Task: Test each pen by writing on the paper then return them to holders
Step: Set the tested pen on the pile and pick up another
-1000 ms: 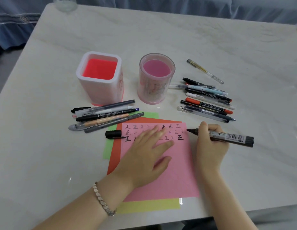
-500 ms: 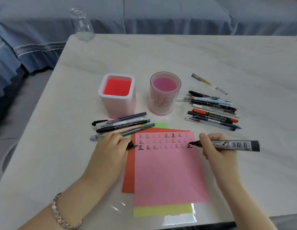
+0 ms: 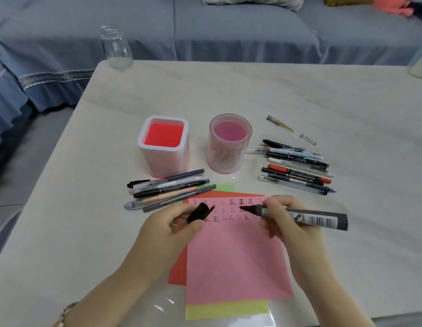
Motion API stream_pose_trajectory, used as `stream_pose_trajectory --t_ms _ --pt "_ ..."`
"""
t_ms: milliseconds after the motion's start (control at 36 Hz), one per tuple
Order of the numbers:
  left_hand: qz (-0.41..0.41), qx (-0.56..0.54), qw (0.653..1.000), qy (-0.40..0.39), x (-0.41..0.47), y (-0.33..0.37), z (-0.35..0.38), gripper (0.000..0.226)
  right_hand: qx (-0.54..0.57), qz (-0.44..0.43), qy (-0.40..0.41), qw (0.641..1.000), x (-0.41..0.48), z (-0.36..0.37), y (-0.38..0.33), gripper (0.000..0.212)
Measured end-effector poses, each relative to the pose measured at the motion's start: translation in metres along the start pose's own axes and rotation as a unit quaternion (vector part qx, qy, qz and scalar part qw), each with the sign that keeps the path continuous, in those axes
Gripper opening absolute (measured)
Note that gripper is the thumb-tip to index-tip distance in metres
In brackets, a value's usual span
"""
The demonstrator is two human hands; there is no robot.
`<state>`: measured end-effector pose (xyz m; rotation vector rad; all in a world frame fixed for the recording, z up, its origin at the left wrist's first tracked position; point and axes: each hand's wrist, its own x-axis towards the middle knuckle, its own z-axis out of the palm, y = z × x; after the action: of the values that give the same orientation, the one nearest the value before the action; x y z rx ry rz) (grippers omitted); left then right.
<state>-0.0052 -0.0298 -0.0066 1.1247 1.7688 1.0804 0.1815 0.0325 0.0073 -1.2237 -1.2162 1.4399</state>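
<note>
A clear glass jar (image 3: 115, 47) stands on the far corner of the white table (image 3: 229, 90), by a blue sofa (image 3: 240, 31).

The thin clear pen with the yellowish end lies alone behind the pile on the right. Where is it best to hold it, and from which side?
Pinch the clear pen at mid-barrel, coming from straight above and gripping across its length. It lies flat and slanted on the table, apart from the pile of pens, with bare surface along both long sides.
</note>
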Motion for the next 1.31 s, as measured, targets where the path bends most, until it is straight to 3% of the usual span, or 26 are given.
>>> stream_pose_trajectory --t_ms 111,222,389,556,750,944,1111,1306 --pt "0.007 -0.084 0.996 -0.025 -0.006 0.014 0.006 0.026 0.094 0.039 -0.022 0.995 -0.004 0.006 -0.013 0.030" --pt "0.012 -0.112 0.993 -0.041 -0.009 0.015 0.009 0.019 0.095 0.033 -0.007 0.995 -0.006 0.008 -0.020 0.039" --pt "0.028 -0.085 0.994 -0.066 -0.011 0.021 0.009 0.013 0.089 0.039 0.002 0.995 -0.006 0.007 -0.020 0.037" --pt "0.068 -0.019 0.993 -0.092 -0.011 0.022 0.009 0.032 0.073 0.038 -0.012 0.997 -0.007 0.005 -0.018 0.028" --pt "0.095 0.014 0.990 -0.100 -0.010 0.024 0.011 0.032 0.083 0.026 -0.008 0.996 -0.007 0.000 -0.018 0.032" --pt "0.122 0.013 0.984 -0.131 -0.013 0.031 0.017 0.022 0.056 0.013 -0.029 0.998 -0.009 0.006 -0.014 0.019" --pt "0.142 0.036 0.980 -0.136 -0.010 0.035 0.022 0.008 0.108 0.020 -0.002 0.994 -0.010 0.011 -0.008 0.019" --pt "0.150 0.028 0.976 -0.157 -0.009 0.037 0.025 0.016 0.152 0.016 0.002 0.988 -0.008 0.004 -0.009 0.023"
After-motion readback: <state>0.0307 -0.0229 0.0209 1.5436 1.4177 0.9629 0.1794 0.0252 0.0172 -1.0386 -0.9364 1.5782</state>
